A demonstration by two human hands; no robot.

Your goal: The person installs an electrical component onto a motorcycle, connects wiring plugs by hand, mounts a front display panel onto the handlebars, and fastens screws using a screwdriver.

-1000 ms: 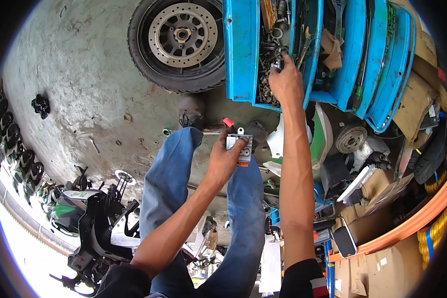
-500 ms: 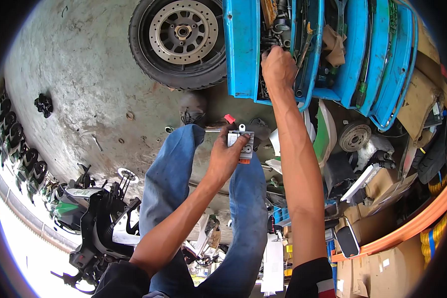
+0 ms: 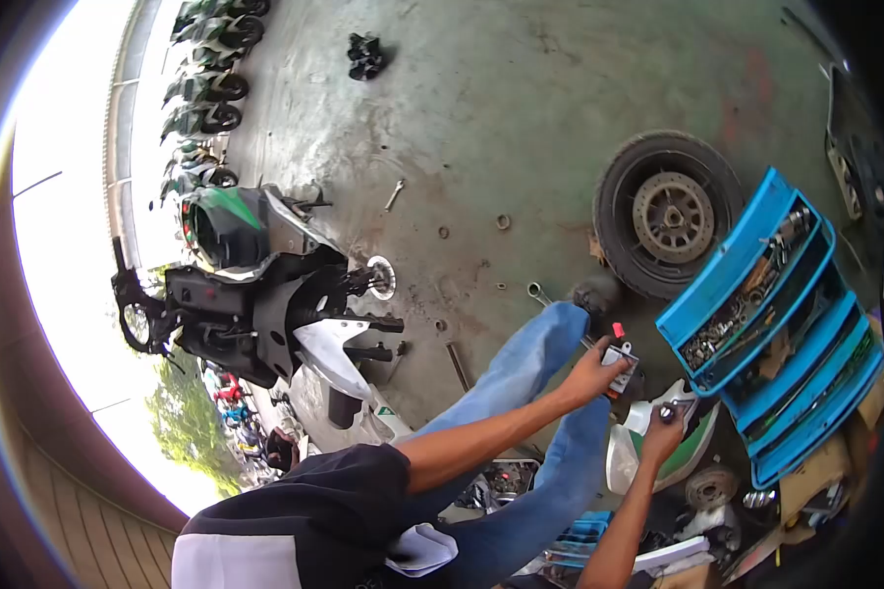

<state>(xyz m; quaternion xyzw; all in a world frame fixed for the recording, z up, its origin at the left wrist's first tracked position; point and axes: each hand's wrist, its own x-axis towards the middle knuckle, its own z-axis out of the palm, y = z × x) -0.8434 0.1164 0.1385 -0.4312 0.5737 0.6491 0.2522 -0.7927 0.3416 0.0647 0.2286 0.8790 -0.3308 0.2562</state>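
Note:
My left hand is closed around a small silver-grey metal part with an orange piece at its lower edge, held above my knees. A red piece shows just beyond its fingers. To the right, my right hand is closed on a small dark round object, too small to name. This hand is over a white and green panel, beside the blue toolbox. Sockets and other metal pieces fill the toolbox's upper tray.
A wheel with a brake disc lies on the floor beyond the toolbox. A partly stripped motorcycle stands at the left. One wrench and several rings lie on the floor. Parked motorcycles line the upper left.
My right hand has left the toolbox tray and come back near my left hand, with a small dark object in it. The view has swung left, bringing the motorcycle further in.

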